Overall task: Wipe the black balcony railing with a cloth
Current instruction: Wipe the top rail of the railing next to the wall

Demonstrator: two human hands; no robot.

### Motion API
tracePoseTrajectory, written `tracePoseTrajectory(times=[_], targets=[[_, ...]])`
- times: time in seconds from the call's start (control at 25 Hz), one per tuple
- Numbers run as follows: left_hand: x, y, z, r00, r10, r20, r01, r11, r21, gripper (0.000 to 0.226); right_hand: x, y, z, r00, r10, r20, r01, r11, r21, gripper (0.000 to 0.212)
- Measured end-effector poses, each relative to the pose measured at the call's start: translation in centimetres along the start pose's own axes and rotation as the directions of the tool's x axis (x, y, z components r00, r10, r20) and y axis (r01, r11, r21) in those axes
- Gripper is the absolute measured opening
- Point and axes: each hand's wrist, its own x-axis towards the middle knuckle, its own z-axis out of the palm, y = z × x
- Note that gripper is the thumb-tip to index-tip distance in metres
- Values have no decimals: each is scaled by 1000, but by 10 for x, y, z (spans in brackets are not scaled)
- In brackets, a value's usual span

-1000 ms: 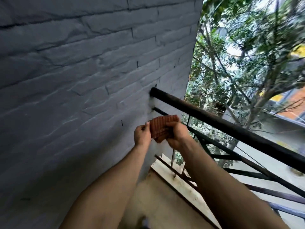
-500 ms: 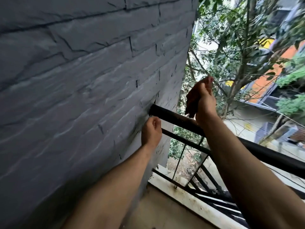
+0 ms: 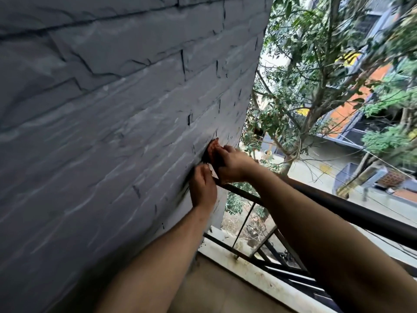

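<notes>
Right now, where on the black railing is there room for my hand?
The top rail is bare beyond the right forearm, out to the picture's right edge. Crowded at the wall, where left hand, right hand and cloth bunch.

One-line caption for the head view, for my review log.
The right hand holds a red cloth against the railing where it meets the wall; left hand just below.

The black railing (image 3: 361,213) bears a reddish cloth (image 3: 212,150) on its top bar, against the grey wall (image 3: 112,109).

Grey stone-textured wall (image 3: 112,109) at left; leafy tree (image 3: 316,71), orange building (image 3: 352,107) beyond; daylight
</notes>
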Motion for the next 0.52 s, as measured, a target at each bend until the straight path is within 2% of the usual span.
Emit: tracePoseTrajectory(times=[0.04, 0.12, 0.2, 0.36, 0.44, 0.52], targets=[[-2, 2, -1, 1000, 8, -5, -8, 1000, 11, 23, 5, 5, -10, 1000, -26, -10, 26, 1000, -1, 91], [-5, 6, -3, 999, 45, -12, -45, 999, 26, 24, 13, 7, -11, 998, -51, -31, 46, 989, -143, 96], [-10, 8, -6, 990, 138, -20, -137, 989, 51, 24, 16, 2, 9, 999, -5, -49, -6, 975, -221, 95], [-7, 18, 3, 940, 340, 21, -336, 916, 217, 32, 7, -4, 24, 972, 69, -227, -121, 967, -225, 39], [-7, 30, 17, 904, 419, 89, -427, 867, 257, 37, -8, 6, 27, 956, 60, -289, -139, 955, -263, 33], [-3, 40, 35, 878, 446, 177, -479, 828, 292, 40, -27, 22, 29, 954, 69, -293, -141, 962, -234, 34]])
